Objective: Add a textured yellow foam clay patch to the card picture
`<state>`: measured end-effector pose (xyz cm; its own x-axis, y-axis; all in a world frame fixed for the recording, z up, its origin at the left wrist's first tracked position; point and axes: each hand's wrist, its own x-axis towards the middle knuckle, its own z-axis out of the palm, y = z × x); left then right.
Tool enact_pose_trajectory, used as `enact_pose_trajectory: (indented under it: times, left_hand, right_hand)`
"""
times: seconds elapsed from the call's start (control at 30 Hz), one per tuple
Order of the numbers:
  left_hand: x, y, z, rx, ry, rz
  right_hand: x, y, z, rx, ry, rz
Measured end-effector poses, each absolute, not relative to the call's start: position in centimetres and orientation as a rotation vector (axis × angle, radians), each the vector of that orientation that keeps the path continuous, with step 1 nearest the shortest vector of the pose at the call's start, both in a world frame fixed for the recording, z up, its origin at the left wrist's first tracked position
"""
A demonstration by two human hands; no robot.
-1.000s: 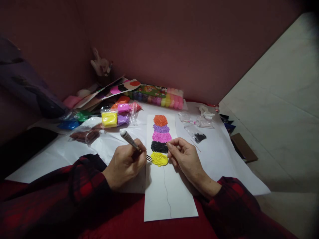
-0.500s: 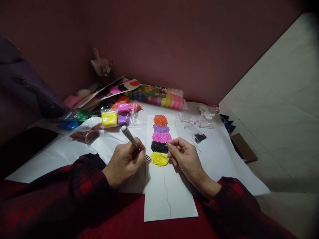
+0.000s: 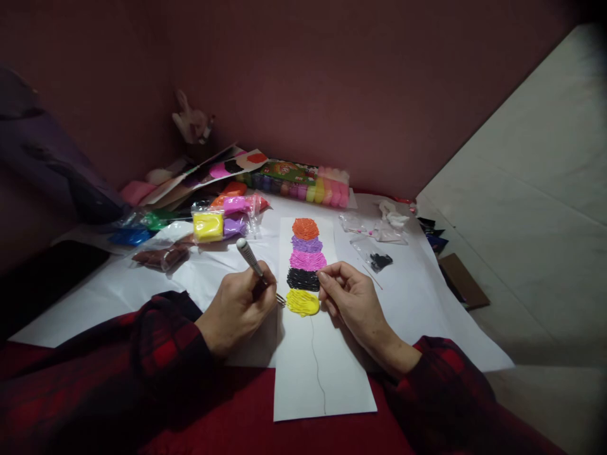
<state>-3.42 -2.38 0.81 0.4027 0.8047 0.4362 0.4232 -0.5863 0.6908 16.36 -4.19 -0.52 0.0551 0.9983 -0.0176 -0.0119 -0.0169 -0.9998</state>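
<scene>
Textured patches in orange, purple, pink, black and yellow (image 3: pixel 302 303), white strip (image 3: pixel 303 373), red-and-black plaid sleeves (image 3: pixel 165 341)

Around the yellow patch (image 3: pixel 303 303), a hand could pass from 6 o'clock over the bare near end of the card (image 3: pixel 301 376), between the sleeves (image 3: pixel 161 347) at 8 and 4. The left hand (image 3: pixel 239 309) and its fork-like tool (image 3: pixel 248 255) block 9, the right hand (image 3: pixel 355 292) blocks 3, bagged clay (image 3: pixel 208 227) crowds 10, small bags (image 3: pixel 380 261) fill 2, and a clay pack (image 3: pixel 303 183) closes off far 12. Narrow strips of white sheet (image 3: pixel 271 251) lie open at 11 and 1.
</scene>
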Motion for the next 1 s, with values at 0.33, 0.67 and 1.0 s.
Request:
enact_pose_trajectory:
  times: [0.33, 0.67, 1.0]
  left_hand:
    - [-3.33, -2.51, 0.49, 2.175, 1.02, 1.064]
    - [-3.41, -2.65, 0.62, 2.161, 1.042, 1.102]
    - [-3.49, -2.51, 0.35, 2.212, 1.025, 1.074]
  right_hand:
    - [16.37, -4.17, -0.52, -1.249, -1.161, 1.189]
    - [16.44, -4.22, -0.65, -1.237, -1.164, 1.179]
    - [16.3, -4.14, -0.42, -1.245, -1.164, 1.179]
